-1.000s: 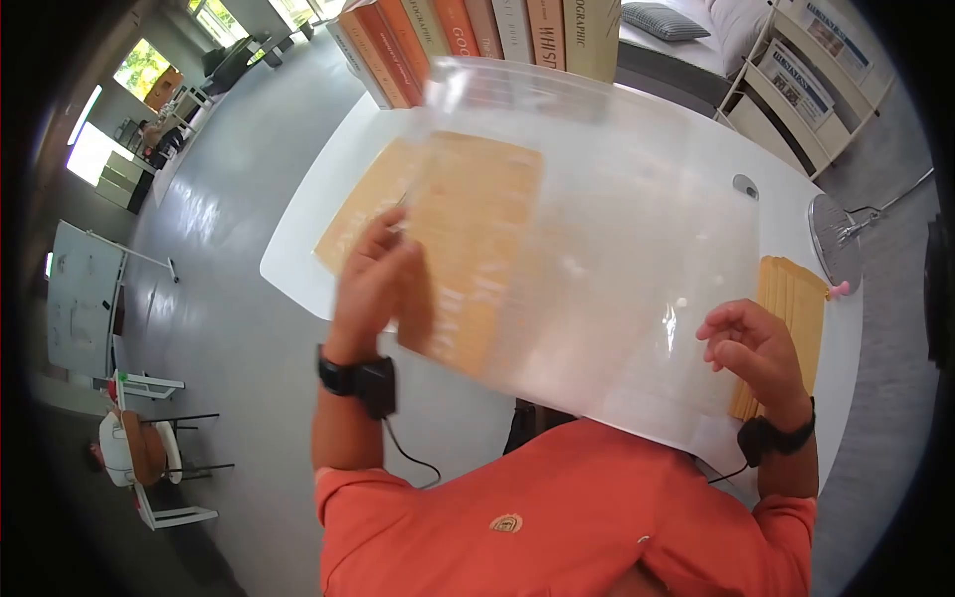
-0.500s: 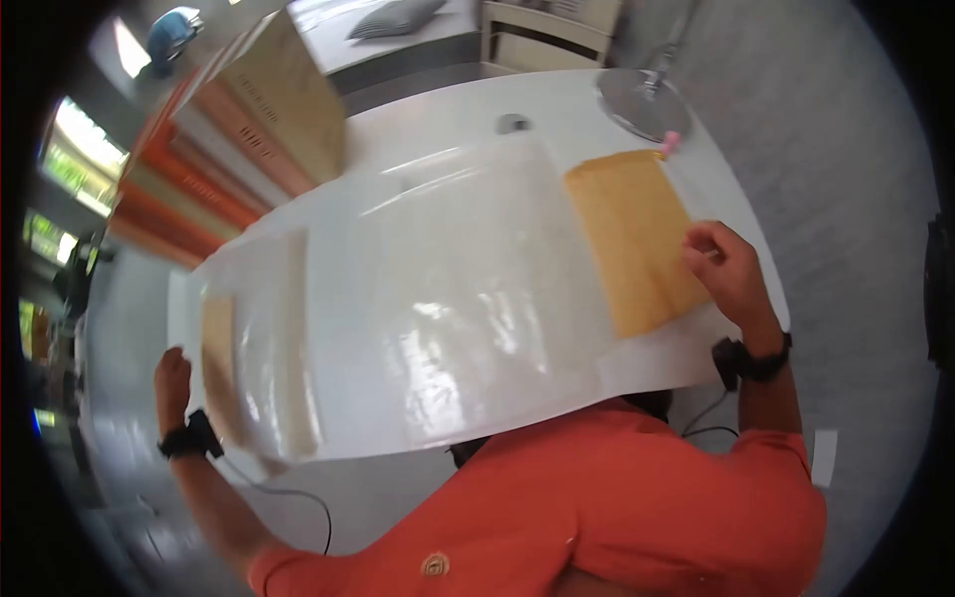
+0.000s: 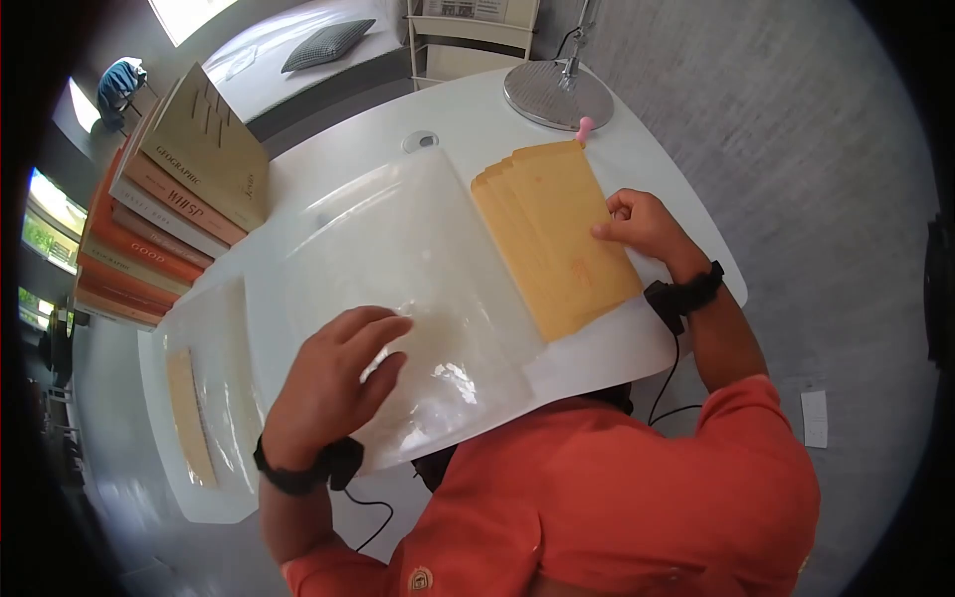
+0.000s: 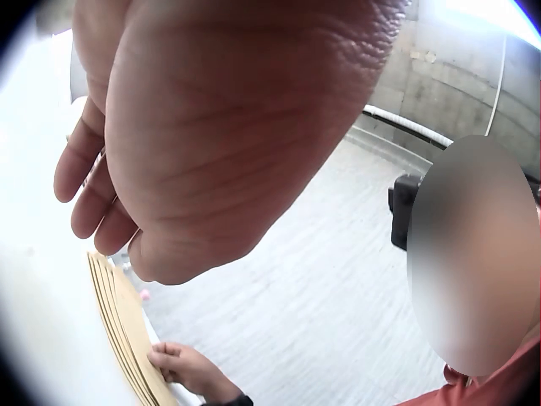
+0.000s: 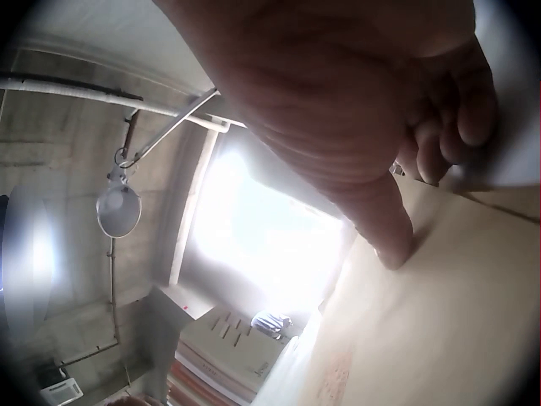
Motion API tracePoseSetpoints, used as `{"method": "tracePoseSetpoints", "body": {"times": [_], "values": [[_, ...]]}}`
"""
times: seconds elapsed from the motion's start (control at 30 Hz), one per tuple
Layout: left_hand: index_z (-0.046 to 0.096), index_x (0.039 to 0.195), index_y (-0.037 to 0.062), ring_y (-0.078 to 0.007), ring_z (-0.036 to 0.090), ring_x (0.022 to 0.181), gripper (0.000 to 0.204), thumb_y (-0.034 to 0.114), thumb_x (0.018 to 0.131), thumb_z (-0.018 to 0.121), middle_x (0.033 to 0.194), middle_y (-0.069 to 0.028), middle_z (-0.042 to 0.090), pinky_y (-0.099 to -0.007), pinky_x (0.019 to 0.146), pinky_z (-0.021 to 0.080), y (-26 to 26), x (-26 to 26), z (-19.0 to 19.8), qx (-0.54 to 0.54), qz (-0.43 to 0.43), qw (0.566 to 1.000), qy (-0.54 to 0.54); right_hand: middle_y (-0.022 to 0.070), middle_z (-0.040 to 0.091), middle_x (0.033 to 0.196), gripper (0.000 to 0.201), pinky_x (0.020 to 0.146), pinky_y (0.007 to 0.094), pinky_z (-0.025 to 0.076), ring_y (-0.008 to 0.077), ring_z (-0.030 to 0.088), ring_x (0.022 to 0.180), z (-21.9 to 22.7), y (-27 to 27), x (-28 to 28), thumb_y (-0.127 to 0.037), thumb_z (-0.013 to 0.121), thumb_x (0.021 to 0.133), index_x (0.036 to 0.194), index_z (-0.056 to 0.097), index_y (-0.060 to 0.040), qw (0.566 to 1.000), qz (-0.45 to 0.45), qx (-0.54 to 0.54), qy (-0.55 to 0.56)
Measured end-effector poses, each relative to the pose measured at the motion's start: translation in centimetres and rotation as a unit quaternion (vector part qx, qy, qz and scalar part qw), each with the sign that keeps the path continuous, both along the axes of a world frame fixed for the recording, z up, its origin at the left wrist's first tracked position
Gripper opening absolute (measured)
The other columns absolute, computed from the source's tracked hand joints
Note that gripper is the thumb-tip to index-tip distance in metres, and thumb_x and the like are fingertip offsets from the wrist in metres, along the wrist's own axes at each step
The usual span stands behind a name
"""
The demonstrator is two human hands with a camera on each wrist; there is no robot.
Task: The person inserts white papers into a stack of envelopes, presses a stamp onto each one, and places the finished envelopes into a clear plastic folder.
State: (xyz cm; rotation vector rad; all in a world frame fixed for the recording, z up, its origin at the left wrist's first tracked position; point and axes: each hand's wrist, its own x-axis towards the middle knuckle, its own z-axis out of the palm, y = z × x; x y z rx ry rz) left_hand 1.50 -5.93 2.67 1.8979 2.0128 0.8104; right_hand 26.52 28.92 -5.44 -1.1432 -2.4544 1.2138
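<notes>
A fanned stack of kraft envelopes lies on the right half of the white table. At its right edge, my right hand pinches the top envelope, the thumb flat on its face in the right wrist view and the fingers curled at the edge. My left hand hovers, fingers loosely bent and holding nothing, over large clear plastic bags in the middle. Farther left lies another clear plastic piece, with a kraft strip showing at its left side.
A row of upright books stands at the table's back left. The round lamp base and a small pink object are beyond the envelopes. A cable hole lies in the white table. Cords hang from both wrist cameras.
My left hand moved from kraft paper to the table's far left, then back over the middle plastic. The raised plastic now lies flat. My right hand came onto the envelopes' edge. The head view turned.
</notes>
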Motion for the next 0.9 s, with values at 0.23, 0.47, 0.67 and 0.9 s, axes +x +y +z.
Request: {"method": "tracePoseSetpoints", "body": {"times": [0.23, 0.47, 0.67, 0.9], "values": [[0.064, 0.118, 0.0015, -0.0365, 0.067, 0.1, 0.03, 0.005, 0.088, 0.067, 0.118, -0.0161, 0.065, -0.041, 0.086, 0.056, 6.8, 1.8, -2.9, -0.007, -0.108, 0.994, 0.007, 0.0045, 0.068, 0.088, 0.026, 0.074, 0.0257, 0.05, 0.0101, 0.063, 0.08, -1.6, 1.0, 1.2, -0.014, 0.077, 0.083, 0.098, 0.063, 0.0019, 0.991, 0.013, -0.085, 0.105], [0.055, 0.126, -0.0022, -0.0373, 0.066, 0.101, 0.035, 0.002, 0.091, 0.056, 0.115, -0.0221, 0.066, -0.0421, 0.09, 0.054, 15.3, 3.5, -5.4, -0.008, -0.062, 0.997, -0.049, 0.0099, 0.071, 0.093, 0.031, 0.075, 0.0296, 0.054, 0.0151, 0.067, 0.082, -1.0, 0.2, 0.8, -0.012, 0.077, 0.082, 0.104, 0.065, 0.0054, 0.987, -0.008, -0.089, 0.136], [0.048, 0.132, -0.0034, -0.0409, 0.065, 0.105, 0.043, 0.0, 0.089, 0.051, 0.115, -0.0242, 0.066, -0.0446, 0.091, 0.052, 16.5, 3.7, -7.8, -0.012, -0.047, 0.998, -0.031, 0.0099, 0.07, 0.1, 0.035, 0.081, 0.0281, 0.055, 0.0131, 0.067, 0.09, -1.2, 0.3, 0.6, -0.009, 0.071, 0.088, 0.118, 0.061, 0.0075, 0.99, 0.013, -0.112, 0.086], [0.043, 0.137, -0.0028, -0.0415, 0.064, 0.108, 0.049, 0.0, 0.089, 0.052, 0.123, -0.024, 0.064, -0.0446, 0.093, 0.052, 16.4, 3.6, -7.7, -0.025, -0.053, 0.996, -0.063, 0.007, 0.07, 0.098, 0.033, 0.075, 0.0284, 0.055, 0.0132, 0.067, 0.084, 0.7, -0.8, 0.6, -0.009, 0.067, 0.09, 0.119, 0.061, 0.0062, 0.947, -0.011, -0.252, 0.198]]}}
